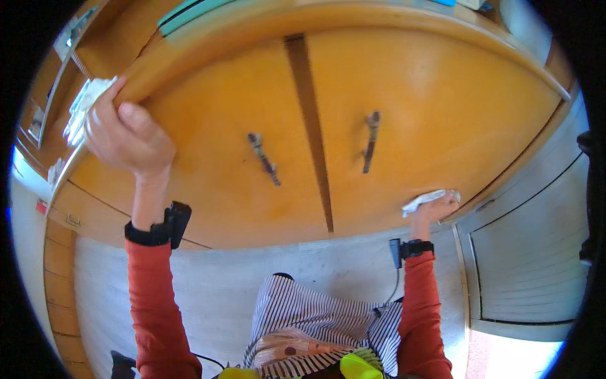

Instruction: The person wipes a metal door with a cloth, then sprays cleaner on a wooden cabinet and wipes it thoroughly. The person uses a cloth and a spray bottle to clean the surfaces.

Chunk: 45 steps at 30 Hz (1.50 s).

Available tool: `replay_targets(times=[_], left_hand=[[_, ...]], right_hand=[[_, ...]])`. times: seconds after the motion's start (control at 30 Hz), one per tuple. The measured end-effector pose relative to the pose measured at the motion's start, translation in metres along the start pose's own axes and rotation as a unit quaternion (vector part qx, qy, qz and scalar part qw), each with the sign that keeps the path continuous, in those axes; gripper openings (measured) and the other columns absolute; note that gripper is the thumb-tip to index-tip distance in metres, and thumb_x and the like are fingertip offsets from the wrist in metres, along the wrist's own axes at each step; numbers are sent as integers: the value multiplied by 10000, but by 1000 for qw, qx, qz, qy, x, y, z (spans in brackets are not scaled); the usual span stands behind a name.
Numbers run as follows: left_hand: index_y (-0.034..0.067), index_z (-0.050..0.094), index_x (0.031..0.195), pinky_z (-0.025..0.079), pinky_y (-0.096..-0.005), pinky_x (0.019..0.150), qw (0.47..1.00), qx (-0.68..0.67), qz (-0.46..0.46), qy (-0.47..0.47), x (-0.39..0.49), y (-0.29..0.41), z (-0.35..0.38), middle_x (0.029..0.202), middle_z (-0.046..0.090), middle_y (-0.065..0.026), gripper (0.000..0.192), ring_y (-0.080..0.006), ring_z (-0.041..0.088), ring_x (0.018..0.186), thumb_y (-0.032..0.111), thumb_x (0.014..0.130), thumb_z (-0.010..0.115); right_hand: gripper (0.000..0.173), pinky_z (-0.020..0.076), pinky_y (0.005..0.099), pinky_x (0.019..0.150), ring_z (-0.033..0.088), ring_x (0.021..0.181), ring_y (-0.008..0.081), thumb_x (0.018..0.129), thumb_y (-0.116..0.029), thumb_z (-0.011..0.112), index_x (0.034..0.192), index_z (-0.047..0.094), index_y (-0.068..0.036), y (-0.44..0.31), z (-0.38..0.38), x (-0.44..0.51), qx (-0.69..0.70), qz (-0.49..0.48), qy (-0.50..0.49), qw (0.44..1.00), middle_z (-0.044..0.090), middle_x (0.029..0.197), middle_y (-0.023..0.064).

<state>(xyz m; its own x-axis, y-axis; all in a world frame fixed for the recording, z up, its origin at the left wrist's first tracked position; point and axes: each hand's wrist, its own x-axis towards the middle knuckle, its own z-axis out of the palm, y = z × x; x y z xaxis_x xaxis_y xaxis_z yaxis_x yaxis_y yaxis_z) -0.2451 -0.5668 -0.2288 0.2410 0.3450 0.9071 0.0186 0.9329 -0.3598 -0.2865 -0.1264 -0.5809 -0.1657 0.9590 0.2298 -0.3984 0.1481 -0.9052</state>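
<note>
My right hand presses a folded white cloth against the lower right part of a yellow-brown wooden cabinet door. Up at the left, my left hand rests at the cabinet's edge with its fingers curled. A crumpled white cloth lies right beside and partly behind those fingers; whether they grip it is hidden. Two worn bar handles, a left one and a right one, stick out from the doors on either side of a dark brown strip.
A green flat object lies on the cabinet top. Open wooden shelving stands at the upper left. A grey-white door is at the right, beside the cabinet. Pale floor shows below. A cable runs from my right wrist device.
</note>
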Motion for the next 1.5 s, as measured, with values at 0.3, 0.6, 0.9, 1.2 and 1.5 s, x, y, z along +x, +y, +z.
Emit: replay_targets(times=[0.3,0.6,0.9,1.2,1.5], left_hand=[[37,596,1026,388,-437,852,999,-17,-31,-38,11,42,-7,942,590,-146,253,-335,549,915,242,899,521],[16,581,964,391,-425,806,994,-100,5,32,14,66,-10,894,580,-161,237,-338,542,852,233,889,520],[26,566,963,393,-430,822,997,-70,-27,28,15,102,-18,908,567,-152,258,-333,535,868,271,907,506],[42,559,1232,378,-447,952,963,-254,-81,-44,-58,89,-85,1203,570,-177,422,-358,519,1121,244,866,620],[100,335,1467,287,-488,1138,-267,-737,-619,50,-206,189,-219,1392,501,-127,746,-302,468,1291,616,933,402]], right_hand=[[133,464,435,686,539,823,354,824,-158,661,896,590,-72,-135,0,-156,-98,-295,-327,892,512,890,157],[206,424,455,618,515,748,348,760,-238,749,864,615,-121,-131,28,-179,-60,-399,-215,889,500,882,155],[149,462,387,656,568,775,285,842,-186,651,880,547,-86,-16,-71,-192,-223,-282,-581,730,548,881,144],[204,483,300,830,530,955,107,987,-265,527,1118,445,-131,-125,-95,-167,206,431,-609,633,521,1028,-7],[238,506,325,798,600,970,154,985,-247,510,1178,523,-109,-207,-45,-212,69,247,-769,586,592,1076,33]])
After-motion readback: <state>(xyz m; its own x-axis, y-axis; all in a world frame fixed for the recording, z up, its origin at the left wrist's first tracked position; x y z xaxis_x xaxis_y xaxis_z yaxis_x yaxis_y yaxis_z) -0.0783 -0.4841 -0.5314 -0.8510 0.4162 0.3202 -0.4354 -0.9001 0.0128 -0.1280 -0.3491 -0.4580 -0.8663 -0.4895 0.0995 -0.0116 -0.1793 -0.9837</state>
